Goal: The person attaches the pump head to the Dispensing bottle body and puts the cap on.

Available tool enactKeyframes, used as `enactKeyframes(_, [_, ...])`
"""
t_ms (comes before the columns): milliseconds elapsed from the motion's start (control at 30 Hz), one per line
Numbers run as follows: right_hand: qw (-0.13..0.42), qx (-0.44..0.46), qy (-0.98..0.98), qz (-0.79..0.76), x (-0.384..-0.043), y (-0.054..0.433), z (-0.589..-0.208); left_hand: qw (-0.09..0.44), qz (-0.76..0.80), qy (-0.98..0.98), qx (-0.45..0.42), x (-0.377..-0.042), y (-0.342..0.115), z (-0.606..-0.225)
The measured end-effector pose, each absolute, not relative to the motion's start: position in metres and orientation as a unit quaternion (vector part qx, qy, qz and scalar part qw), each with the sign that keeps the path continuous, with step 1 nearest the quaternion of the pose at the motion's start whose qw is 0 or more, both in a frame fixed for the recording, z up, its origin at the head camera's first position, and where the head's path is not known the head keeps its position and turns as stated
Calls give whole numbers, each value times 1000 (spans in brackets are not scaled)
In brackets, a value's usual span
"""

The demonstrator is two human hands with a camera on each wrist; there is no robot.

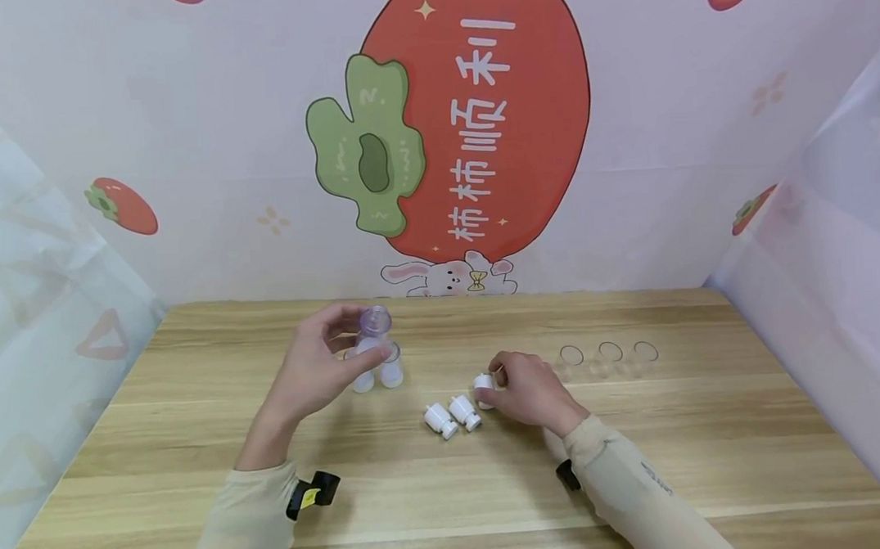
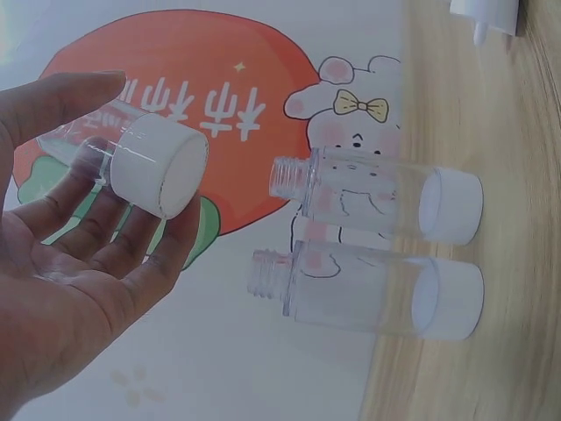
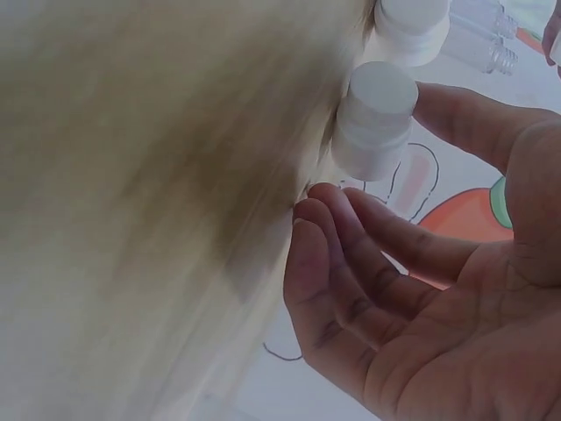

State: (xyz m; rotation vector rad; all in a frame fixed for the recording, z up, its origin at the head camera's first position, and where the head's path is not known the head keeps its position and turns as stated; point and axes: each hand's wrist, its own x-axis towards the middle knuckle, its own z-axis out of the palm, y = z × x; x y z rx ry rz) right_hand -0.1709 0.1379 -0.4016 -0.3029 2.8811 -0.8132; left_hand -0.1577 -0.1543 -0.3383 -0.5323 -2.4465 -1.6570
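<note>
My left hand (image 1: 318,358) holds a clear bottle (image 2: 105,145) with a white base, thumb on one side and fingers on the other. Its threaded neck shows at the top in the head view. Two more such bottles (image 2: 368,197) stand upright and uncapped beside that hand. At the centre right, my right hand (image 1: 529,389) has its thumb and bent fingers around a white pump head (image 3: 377,118). The thumb meets its side and the index fingertip is right at its edge. To its left lie two more white pump heads (image 1: 441,420), close together.
Three clear covers with thin round rims (image 1: 610,351) stand in a row to the right of my right hand. The wooden table (image 1: 391,506) ends at a printed cloth backdrop (image 1: 225,243) behind, with cloth sides left and right.
</note>
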Motion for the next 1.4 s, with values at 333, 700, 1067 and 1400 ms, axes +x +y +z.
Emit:
enactKeyframes(333, [95, -82, 956, -265, -173, 133, -397, 68, -557, -807, -184, -156, -150, -336])
enactKeyframes(700, [98, -84, 954, -269, -175, 133, -399, 73, -569, -796, -194, -157, -145, -335])
enactKeyframes(1067, [93, -106, 930, -338, -173, 138, -392, 66, -579, -788, -198, -157, -138, -337])
enactKeyframes(1400, [55, -147, 900, -407, -168, 148, -378, 57, -562, -801, -195, -158, -133, -339])
